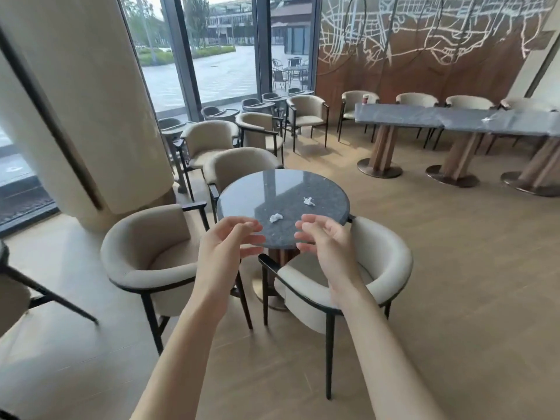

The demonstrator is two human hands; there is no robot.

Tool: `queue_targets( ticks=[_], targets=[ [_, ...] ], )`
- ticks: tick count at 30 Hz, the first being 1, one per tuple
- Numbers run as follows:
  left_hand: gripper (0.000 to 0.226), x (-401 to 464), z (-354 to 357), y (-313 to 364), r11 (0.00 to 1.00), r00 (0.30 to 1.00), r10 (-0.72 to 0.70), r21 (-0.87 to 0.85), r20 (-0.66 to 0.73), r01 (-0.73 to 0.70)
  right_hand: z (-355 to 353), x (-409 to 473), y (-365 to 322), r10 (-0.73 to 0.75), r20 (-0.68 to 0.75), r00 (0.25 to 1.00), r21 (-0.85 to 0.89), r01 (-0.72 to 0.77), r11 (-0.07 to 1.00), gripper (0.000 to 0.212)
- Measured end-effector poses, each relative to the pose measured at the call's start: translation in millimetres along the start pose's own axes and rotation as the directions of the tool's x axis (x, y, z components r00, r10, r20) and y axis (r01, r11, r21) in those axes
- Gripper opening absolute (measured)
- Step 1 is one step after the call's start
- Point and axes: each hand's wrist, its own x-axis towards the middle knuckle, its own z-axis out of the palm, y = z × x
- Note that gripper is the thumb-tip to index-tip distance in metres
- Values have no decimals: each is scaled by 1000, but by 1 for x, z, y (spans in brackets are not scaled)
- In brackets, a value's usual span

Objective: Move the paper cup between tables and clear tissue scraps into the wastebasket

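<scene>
2 crumpled tissue scraps [276, 218] on glossy round table [242, 189].

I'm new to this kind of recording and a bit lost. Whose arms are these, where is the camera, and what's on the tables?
There is no machine here: these are a person's two bare arms, seen from one wide-angle camera worn on the head, looking forward and down. The left hand and right hand hover in front of a round dark table, fingers loosely curled, holding nothing. Two crumpled tissue scraps lie on it, a near one and a farther one. Across the room, a paper cup stands on the left end of a long dark table, where another small white scrap lies. Cream armchairs stand around. No wastebasket is in view.
</scene>
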Motion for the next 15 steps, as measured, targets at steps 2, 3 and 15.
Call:
queue_targets(
  ticks=[2,3,15],
  targets=[
    [19,39,12,-12,999,999,-33,1,15,33,1,41,9,12,-20,1000,-20,-12,1000,12],
    [18,61,17,-19,999,999,-47,3,24,47,1,62,16,21,-27,999,-36,-22,999,12],
    [19,353,47,-178,915,912,-392,152,119,373,52,305,142,266,-241,933,-201,-316,927,16]
  ],
)
